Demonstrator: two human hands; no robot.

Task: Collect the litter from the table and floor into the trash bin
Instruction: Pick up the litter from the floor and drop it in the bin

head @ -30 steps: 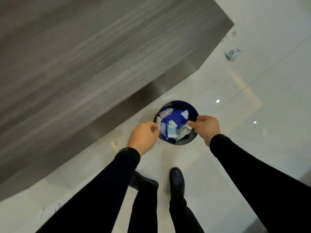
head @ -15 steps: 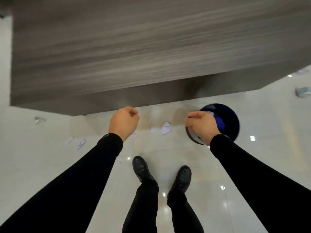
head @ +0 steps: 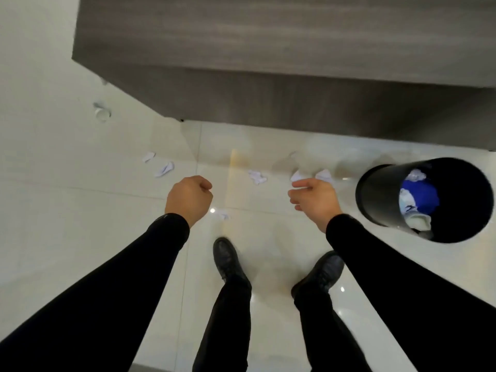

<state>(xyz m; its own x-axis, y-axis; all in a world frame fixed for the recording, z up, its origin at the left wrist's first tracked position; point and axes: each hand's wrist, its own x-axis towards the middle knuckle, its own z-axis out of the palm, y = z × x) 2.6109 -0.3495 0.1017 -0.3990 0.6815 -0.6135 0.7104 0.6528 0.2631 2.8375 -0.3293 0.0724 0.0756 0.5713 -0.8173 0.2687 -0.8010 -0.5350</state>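
- Our right hand (head: pixel 314 202) hangs loosely curled and holds nothing; our left hand (head: pixel 188 200) is a fist with nothing showing in it.
- Two scraps (head: pixel 324 175) lie on the floor (head: pixel 80 210) at the right hand's 12 o'clock, just past its fingertips.
- A third scrap (head: pixel 257 176) lies at its 10 o'clock, between our hands.
- The bin (head: pixel 375 194) stands at its 3 o'clock, so we judge the right hand nearer to both.

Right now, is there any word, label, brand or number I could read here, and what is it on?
None can be read.
The trash bin shows no label on its black wall.
The litter inside has dark marks, too blurred to read.
The paper scraps on the floor look blank.
The table bears no writing.
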